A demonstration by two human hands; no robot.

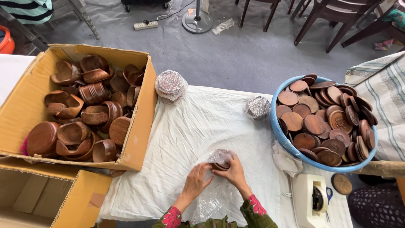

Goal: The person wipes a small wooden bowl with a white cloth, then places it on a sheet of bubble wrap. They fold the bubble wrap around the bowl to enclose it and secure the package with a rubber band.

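Beside both hands (215, 173), cardboard box (25, 105), blue basin (280, 135), 2 wrapped stacks (170, 85).

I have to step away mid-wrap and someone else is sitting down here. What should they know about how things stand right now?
Left hand and right hand both grip a small wooden piece, partly covered in clear plastic wrap.
Done: two wrapped bundles sit at the cloth's far edge.
Left: unwrapped discs in the blue tub; holders in the cardboard box.
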